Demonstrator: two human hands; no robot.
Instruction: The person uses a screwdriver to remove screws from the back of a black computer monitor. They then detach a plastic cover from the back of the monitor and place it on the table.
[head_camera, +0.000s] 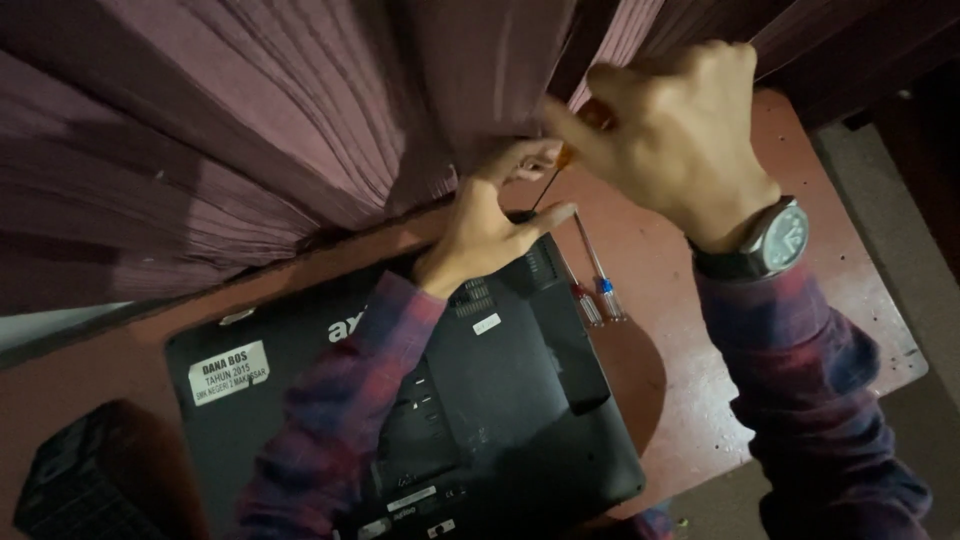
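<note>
A black laptop (520, 400) lies upside down on a reddish table (680, 280). My left hand (490, 225) rests on its far corner, fingers pinching near the tip of a screwdriver. My right hand (680, 130), with a wristwatch, grips the orange-handled screwdriver (570, 150), whose dark shaft slants down toward the laptop's far edge. Both sleeves are plaid.
Two small screwdrivers (598, 290), one with a blue collar, lie on the table beside the laptop. A purple pleated curtain (250, 130) hangs along the table's far edge. A dark boxy object (85, 480) sits at the lower left. A white sticker (230, 372) is on the laptop.
</note>
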